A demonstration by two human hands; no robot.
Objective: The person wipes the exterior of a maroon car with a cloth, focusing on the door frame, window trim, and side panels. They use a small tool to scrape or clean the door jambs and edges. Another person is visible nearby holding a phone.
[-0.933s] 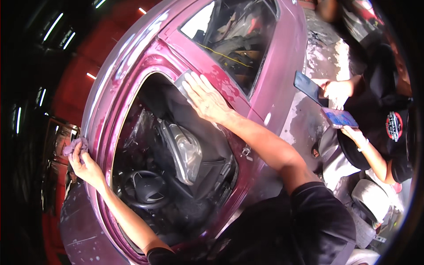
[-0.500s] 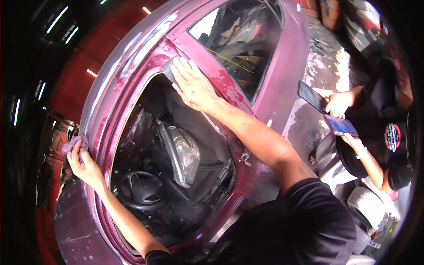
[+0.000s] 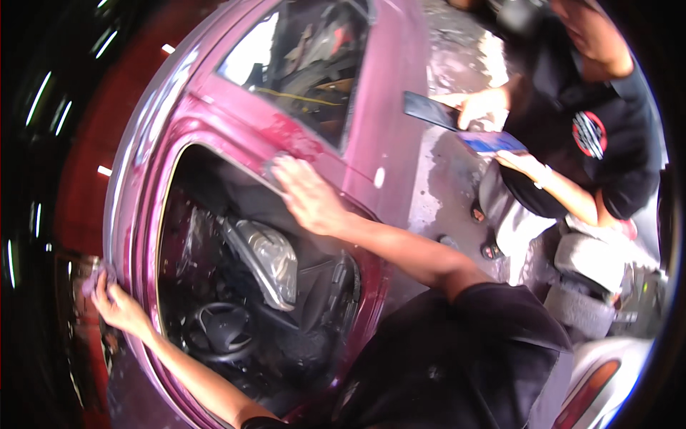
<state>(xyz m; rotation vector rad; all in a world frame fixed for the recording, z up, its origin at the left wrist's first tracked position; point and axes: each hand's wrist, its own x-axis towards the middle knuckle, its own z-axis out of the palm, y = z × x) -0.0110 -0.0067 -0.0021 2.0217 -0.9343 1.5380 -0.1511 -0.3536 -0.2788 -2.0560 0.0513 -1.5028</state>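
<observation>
Nearest, at the lower edge: black shirt, with bare forearms extended over the purple car. Found right hand with fingers stretched out flat, fingertips over a grey pad at the edge of the door frame. Blurred and mostly covered; cannot tell material of pad. Found left hand in a narrow fingertip pinch on a purple rag, beside the car's outer edge; cannot tell contact with paint.

Beyond, inside the door frame: steering wheel and headlight, lens upward. Farther: patchy darker paint beside the rear window. Far right: co-worker, with dark phone and second phone in hand.

Could score or thin the paint through uneven fingertip pressure or trapped grit. Could slip off the edge and lose the pad into the cabin, owing to a hold by pressing alone. Could drop the rag from so slight a pinch.
</observation>
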